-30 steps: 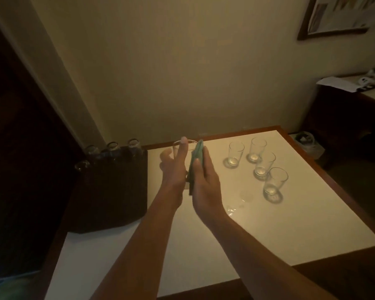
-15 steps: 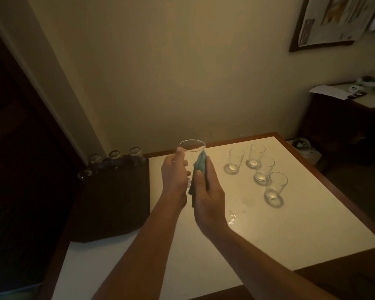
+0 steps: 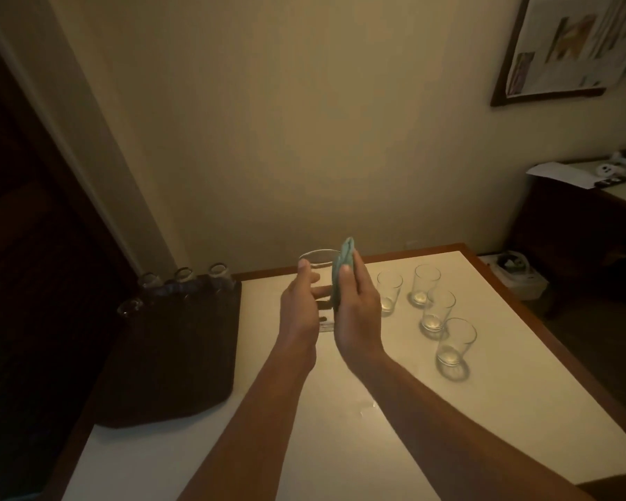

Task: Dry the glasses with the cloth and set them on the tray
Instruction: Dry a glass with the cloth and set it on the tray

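Note:
My left hand [image 3: 299,309] grips a clear glass [image 3: 318,267] held upright above the white table [image 3: 340,446]. A folded teal cloth [image 3: 342,269] is pressed flat against the glass's right side by my right hand [image 3: 358,312]. Several more clear glasses stand on the table to the right, the nearest to me [image 3: 455,341] and the one closest to my right hand [image 3: 388,291] among them. A dark tray [image 3: 174,356] lies at the table's left, with several glasses along its far edge, one at its far right corner [image 3: 218,272].
A beige wall rises just behind the table. The table has a wooden rim [image 3: 503,291] on the right. A small bin [image 3: 514,269] sits on the floor beyond it, next to a dark side table [image 3: 586,218] with papers. Water drops [image 3: 367,408] glint under my right forearm.
Both hands have lifted the glass slightly and kept it between them; the cloth has slid up along the glass's right side. The camera has tilted, shifting the scene.

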Tool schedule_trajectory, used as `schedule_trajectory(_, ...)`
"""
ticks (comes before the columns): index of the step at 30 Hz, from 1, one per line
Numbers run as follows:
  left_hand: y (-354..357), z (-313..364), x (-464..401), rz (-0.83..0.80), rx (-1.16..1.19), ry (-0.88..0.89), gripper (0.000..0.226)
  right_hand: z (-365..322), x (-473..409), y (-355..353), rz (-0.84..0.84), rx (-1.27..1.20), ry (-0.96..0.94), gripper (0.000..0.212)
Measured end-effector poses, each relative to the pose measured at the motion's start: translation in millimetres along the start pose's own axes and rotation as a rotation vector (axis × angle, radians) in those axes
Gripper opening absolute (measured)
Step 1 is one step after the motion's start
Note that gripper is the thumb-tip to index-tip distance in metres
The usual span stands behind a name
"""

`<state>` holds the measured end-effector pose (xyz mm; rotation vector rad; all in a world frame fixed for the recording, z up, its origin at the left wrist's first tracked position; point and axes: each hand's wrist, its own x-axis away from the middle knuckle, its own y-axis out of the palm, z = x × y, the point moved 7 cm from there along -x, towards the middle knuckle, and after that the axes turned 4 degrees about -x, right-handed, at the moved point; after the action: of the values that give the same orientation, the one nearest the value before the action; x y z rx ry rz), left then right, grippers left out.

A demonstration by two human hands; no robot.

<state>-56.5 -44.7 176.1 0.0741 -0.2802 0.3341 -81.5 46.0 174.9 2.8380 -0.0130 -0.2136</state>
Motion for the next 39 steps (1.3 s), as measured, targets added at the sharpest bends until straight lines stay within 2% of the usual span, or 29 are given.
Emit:
schedule_trajectory(2,11,6,-3,-0.014,0.012,0.002,0.063,-7,-9,-5,0.006,-0.019,0.017,0.047)
schedule_trajectory(7,7,18,-18,0.138,-0.026,0.088,0.051,5,23,-2,-0.075,0.095,-0.076,0.049)
schedule_trajectory(9,13,9,-18,0.093,-0.005,0.036,0.054,1,7,-10,-0.072,0.099,-0.081,0.051)
schedule_trajectory(13,33,8,-18,-0.008,0.029,-0.006,0.065,-12,-25,-21,-0.030,0.004,0.063,0.046)
schedule_trajectory(15,31,14,-23,0.070,0.051,0.024,0.064,-10,-10,-17,-0.067,0.016,0.039,0.044)
schedule_trajectory(18,16,12,-25,0.208,0.102,0.016,0.051,-2,20,-10,-0.146,0.082,-0.024,0.043)
schedule_trajectory(21,25,1,-20,0.118,0.151,-0.010,0.054,-12,4,-19,-0.113,0.045,-0.016,0.045)
schedule_trajectory(24,46,5,-17,0.013,0.088,0.004,0.070,-23,-23,-34,-0.022,-0.038,0.061,0.044)
schedule_trajectory(26,53,16,-16,0.048,0.091,0.053,0.075,-27,-18,-35,-0.021,-0.021,0.035,0.043)
schedule_trajectory(30,40,28,-11,0.282,0.127,0.141,0.041,-19,13,-34,-0.076,-0.004,-0.028,0.050)
schedule_trajectory(35,69,21,-3,0.042,0.085,0.090,0.052,-30,-26,-53,0.032,-0.053,0.024,0.043)
schedule_trajectory(37,71,27,-4,0.069,0.039,0.131,0.050,-29,-25,-51,0.031,-0.022,0.058,0.045)
schedule_trajectory(39,63,27,-7,0.170,0.043,0.151,0.049,-22,-8,-46,-0.006,0.062,0.041,0.045)
